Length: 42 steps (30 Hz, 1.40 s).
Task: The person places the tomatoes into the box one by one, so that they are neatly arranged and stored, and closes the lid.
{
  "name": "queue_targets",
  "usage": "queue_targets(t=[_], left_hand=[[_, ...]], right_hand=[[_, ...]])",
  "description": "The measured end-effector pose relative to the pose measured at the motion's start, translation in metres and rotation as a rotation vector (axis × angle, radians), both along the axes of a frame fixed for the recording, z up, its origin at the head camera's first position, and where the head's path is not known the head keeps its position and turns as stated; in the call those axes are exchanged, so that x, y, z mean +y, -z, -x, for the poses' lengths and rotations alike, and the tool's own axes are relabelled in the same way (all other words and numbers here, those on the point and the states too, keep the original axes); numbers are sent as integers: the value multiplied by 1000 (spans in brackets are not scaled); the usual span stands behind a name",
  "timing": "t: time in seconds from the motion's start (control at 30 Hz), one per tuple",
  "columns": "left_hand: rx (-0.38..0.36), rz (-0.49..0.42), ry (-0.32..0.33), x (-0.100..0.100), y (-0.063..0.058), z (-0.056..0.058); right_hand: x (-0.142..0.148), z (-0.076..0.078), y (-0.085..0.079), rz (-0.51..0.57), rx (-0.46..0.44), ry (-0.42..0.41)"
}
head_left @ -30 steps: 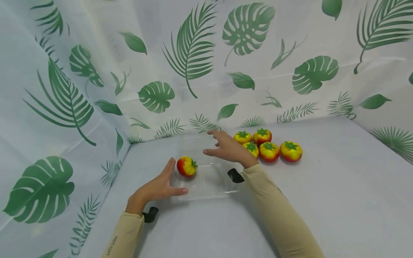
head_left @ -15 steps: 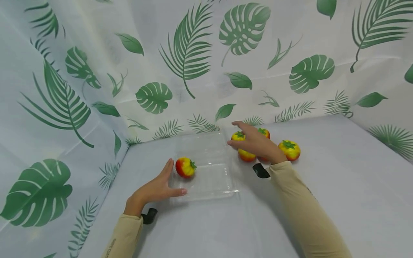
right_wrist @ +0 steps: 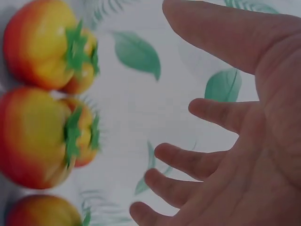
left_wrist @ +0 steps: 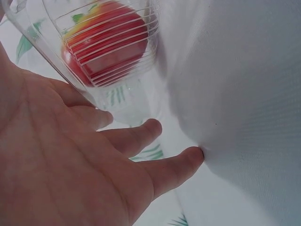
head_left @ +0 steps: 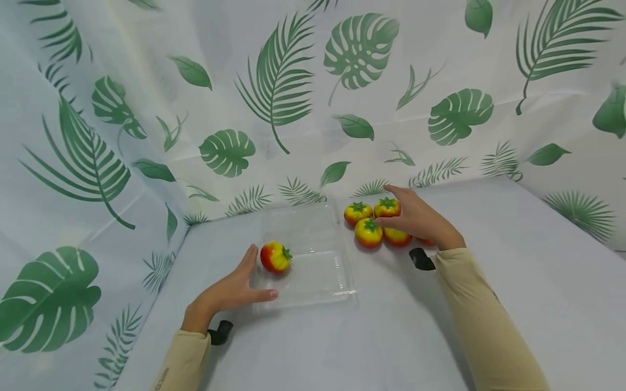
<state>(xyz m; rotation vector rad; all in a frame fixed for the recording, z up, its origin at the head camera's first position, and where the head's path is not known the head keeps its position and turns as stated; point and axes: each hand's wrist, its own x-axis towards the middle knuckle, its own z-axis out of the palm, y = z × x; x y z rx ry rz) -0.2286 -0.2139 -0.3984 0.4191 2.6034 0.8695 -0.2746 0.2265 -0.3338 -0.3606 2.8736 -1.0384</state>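
A clear plastic clamshell box (head_left: 313, 274) stands on the white table with its lid (head_left: 298, 222) folded back behind it. One red-and-yellow tomato (head_left: 275, 257) with a green calyx sits at the left inside it. My left hand (head_left: 230, 288) lies against the box's left front corner, thumb along the front and fingers stretched along the side; in the left wrist view the box wall (left_wrist: 108, 84) is right by the fingers. My right hand (head_left: 423, 217) hovers, fingers spread and holding nothing, over a group of several tomatoes (head_left: 369, 233), partly covering some.
The grouped tomatoes stand close together right of the box, near the back of the table (head_left: 489, 282). A white curtain (head_left: 293, 108) with green leaf prints rises behind and on both sides. Each wrist wears a dark strap-like mount (head_left: 421, 259).
My right hand has moved rightward from above the box to over the grouped tomatoes. My left hand stays at the box's corner. The tomato in the box has not moved, and the view shifts slightly.
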Motion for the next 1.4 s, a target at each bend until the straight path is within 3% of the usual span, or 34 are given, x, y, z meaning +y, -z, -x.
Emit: queue_targets(t=[0.3, 0.7, 1.17, 1.4], left_hand=[[20, -3, 26, 0, 0, -2], [10, 5, 12, 0, 2, -2], [11, 9, 7, 1, 1, -2], [15, 7, 10, 0, 1, -2]], right_hand=[[44, 7, 15, -35, -88, 70], [90, 6, 38, 67, -220, 88], [97, 7, 49, 104, -298, 44], [94, 9, 53, 47, -317, 59]])
